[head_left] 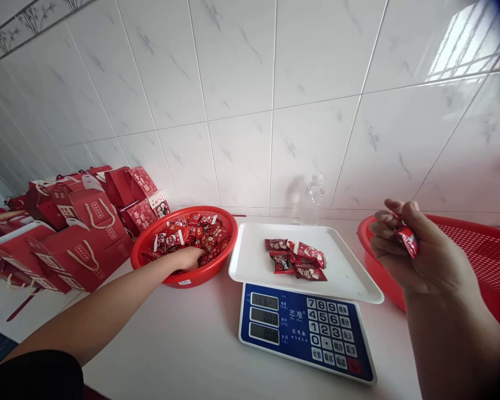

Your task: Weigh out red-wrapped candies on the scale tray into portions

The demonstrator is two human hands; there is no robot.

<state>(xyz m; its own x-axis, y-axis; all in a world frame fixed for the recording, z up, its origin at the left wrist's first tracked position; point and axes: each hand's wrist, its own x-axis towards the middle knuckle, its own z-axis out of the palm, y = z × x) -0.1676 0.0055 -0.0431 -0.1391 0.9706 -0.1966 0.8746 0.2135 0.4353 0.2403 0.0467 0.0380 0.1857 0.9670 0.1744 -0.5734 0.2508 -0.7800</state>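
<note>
My left hand [188, 259] reaches into a round red basket [229, 236] of small red wrapped packets [200, 233]. Its fingers are sunk among the packets, so their grip is hidden. Raised at the right, my right hand [420, 250] is closed on a red wrapped packet [409, 242], one shiny end of which shows at the palm. Between the hands, several similar packets [310, 253] lie in a loose group on the white tray [250, 261] of a blue digital scale [300, 355]. The scale's displays face me.
A second red basket [487, 244] stands behind my right hand. Many red gift bags [91, 239] with rope handles crowd the left of the white table [162, 344]. A clear plastic bottle [315, 191] is behind the tray, near the tiled wall [241, 155].
</note>
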